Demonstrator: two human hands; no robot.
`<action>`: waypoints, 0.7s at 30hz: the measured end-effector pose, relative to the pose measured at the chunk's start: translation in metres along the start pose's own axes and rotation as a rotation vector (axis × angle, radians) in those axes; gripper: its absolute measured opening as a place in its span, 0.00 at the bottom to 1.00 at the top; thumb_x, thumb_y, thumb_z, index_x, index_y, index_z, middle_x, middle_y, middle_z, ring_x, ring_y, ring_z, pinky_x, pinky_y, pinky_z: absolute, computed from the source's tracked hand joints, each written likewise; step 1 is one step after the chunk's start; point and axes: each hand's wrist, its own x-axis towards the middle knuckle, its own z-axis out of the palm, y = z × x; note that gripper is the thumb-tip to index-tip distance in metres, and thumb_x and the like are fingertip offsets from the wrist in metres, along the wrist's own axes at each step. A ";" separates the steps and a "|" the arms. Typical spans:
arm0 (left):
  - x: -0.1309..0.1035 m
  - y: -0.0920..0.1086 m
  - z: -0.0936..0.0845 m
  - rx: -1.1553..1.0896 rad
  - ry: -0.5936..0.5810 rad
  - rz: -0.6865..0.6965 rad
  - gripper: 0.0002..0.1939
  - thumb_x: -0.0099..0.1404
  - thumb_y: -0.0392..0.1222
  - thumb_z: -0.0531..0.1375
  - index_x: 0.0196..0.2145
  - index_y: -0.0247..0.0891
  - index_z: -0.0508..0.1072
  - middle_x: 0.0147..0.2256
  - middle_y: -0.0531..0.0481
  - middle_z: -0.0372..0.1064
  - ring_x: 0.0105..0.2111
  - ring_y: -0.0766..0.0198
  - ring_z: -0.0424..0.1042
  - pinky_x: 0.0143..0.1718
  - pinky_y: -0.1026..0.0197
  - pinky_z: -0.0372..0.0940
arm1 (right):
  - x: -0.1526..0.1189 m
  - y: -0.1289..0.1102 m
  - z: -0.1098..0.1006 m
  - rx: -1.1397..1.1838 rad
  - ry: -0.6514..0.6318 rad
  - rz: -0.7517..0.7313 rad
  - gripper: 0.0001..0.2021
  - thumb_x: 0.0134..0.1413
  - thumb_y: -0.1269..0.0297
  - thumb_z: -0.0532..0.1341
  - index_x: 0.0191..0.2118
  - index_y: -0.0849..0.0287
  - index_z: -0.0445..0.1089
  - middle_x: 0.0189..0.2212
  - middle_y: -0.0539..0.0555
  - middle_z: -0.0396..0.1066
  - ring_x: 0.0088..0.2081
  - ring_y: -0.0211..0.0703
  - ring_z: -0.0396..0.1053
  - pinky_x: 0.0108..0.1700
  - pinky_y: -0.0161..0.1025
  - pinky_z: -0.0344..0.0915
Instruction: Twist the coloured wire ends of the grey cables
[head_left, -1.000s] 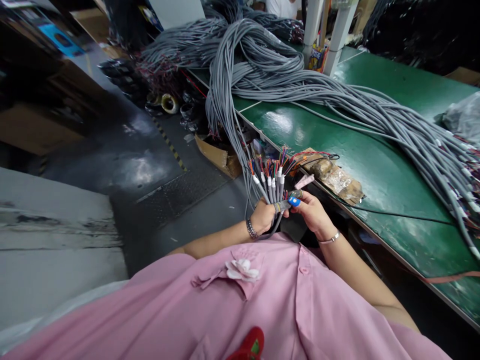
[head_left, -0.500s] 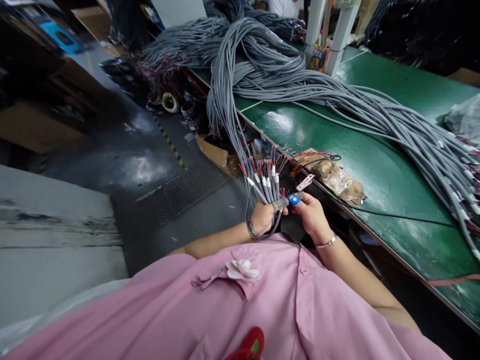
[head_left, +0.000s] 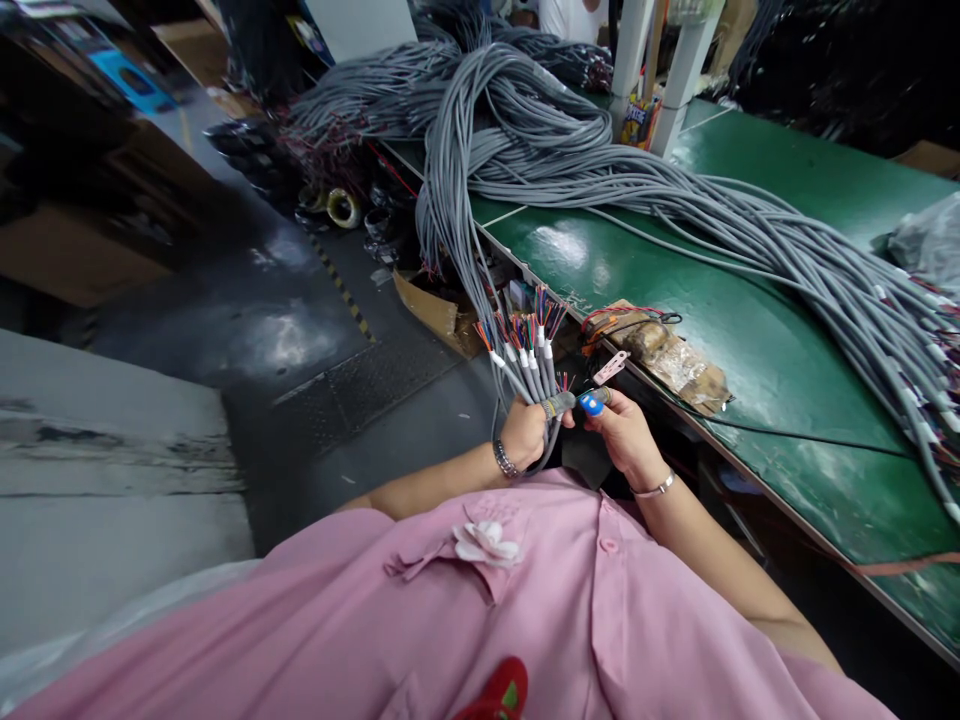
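My left hand [head_left: 529, 428] is wrapped round several grey cables [head_left: 531, 376] whose upper ends stand up in a fan. Coloured thin wires [head_left: 541, 305] spread from these ends, above short white sleeves. A grey cover sits on my left thumb, and a lower cable end with loose strands shows just above it. My right hand [head_left: 621, 425] is closed in a pinch beside the left thumb, with a blue cover [head_left: 592, 404] on its thumb. Between the two hands shows a thin wire, partly hidden by the fingertips.
A thick bundle of grey cables [head_left: 525, 165] lies across the green table [head_left: 780, 360] and hangs over its edge. On that edge are a taped brown block [head_left: 675, 355] and a pink clip-like piece [head_left: 610, 367]. Cardboard [head_left: 435, 310] lies below, and a grey cabinet [head_left: 112, 440] stands left.
The fanned cable ends have shifted slightly up and left. My fingertips have drawn a little apart, with thin wire showing between them. Both hands stay close together.
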 end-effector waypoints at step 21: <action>0.011 0.005 0.016 -0.082 -0.113 -0.077 0.08 0.48 0.38 0.66 0.20 0.33 0.72 0.15 0.51 0.67 0.16 0.66 0.66 0.22 0.62 0.63 | 0.036 -0.007 -0.008 0.163 0.146 -0.150 0.22 0.50 0.40 0.59 0.29 0.58 0.71 0.23 0.49 0.67 0.22 0.32 0.58 0.24 0.32 0.60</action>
